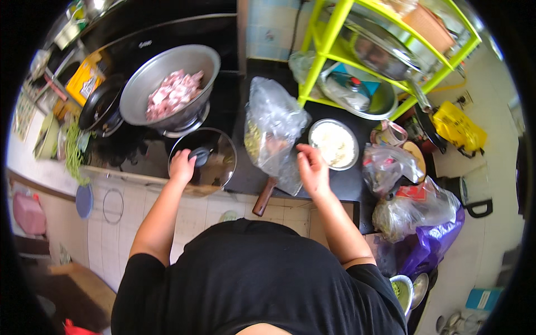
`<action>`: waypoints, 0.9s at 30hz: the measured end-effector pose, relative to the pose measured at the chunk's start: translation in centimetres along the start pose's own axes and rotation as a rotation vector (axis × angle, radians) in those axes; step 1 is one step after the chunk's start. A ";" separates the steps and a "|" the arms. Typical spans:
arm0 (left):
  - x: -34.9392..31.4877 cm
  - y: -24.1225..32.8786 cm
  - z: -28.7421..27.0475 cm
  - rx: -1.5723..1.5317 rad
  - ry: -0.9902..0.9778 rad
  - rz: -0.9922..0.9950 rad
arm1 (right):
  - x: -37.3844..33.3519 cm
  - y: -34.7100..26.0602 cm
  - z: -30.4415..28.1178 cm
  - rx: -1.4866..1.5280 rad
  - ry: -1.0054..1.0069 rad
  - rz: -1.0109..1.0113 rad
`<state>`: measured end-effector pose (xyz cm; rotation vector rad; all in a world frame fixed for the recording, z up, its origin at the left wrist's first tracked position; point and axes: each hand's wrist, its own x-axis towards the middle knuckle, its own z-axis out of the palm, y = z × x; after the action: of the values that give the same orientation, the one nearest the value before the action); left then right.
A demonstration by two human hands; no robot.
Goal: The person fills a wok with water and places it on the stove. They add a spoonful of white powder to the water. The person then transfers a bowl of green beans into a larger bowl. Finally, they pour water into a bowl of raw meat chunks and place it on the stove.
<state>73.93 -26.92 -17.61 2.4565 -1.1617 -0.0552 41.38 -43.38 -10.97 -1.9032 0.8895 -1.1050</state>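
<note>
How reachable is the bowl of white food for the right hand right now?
Probably easily: the right hand looks empty and is right by the near-left edge of the bowl, with nothing visible between. The clear bag sits to the left, out of the way.

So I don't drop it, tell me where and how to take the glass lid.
Grip the black knob at the middle of the lid, probably best from the near left, the side where the left hand is. The knob stands out from the glass, so fingers and thumb can likely close around it; the wide, round rim seems to offer less hold.
</note>
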 end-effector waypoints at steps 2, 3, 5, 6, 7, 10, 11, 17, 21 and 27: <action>-0.2 -0.2 0.3 -0.023 0.080 0.140 | -0.6 -0.3 -0.7 0.004 -0.072 0.052; -0.6 -0.2 0.1 -0.051 0.142 0.206 | -0.7 -0.7 -0.9 -0.013 -0.098 0.058; -1.1 0.9 -1.5 -0.153 0.163 0.285 | -1.1 -1.0 -1.7 -0.042 -0.127 0.018; -1.5 1.6 -3.1 -0.175 0.149 0.308 | -1.3 -1.5 -2.0 -0.040 -0.124 0.029; -1.8 2.6 -4.8 -0.198 0.130 0.331 | -1.6 -1.9 -2.3 -0.040 -0.123 0.044; -2.1 6.1 -9.6 -0.497 0.039 0.405 | -2.7 -3.2 -1.8 0.094 -0.254 0.202; -2.2 7.7 -10.5 -0.645 0.016 0.415 | -3.0 -2.5 -1.4 0.219 -0.401 0.256; -0.6 19.3 -13.3 -0.749 -0.188 0.713 | -2.8 -7.1 -4.1 1.216 -0.546 0.536; -0.3 26.2 -16.2 -0.590 -0.137 0.869 | -2.7 -8.5 -7.6 1.382 -0.227 0.547; -2.5 28.6 -20.0 -0.767 0.206 1.226 | 0.7 -10.6 -15.1 1.279 0.085 0.266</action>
<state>55.63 -34.00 11.36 0.8460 -1.8712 0.0955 30.09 -42.76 3.59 -0.6632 0.2714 -1.1507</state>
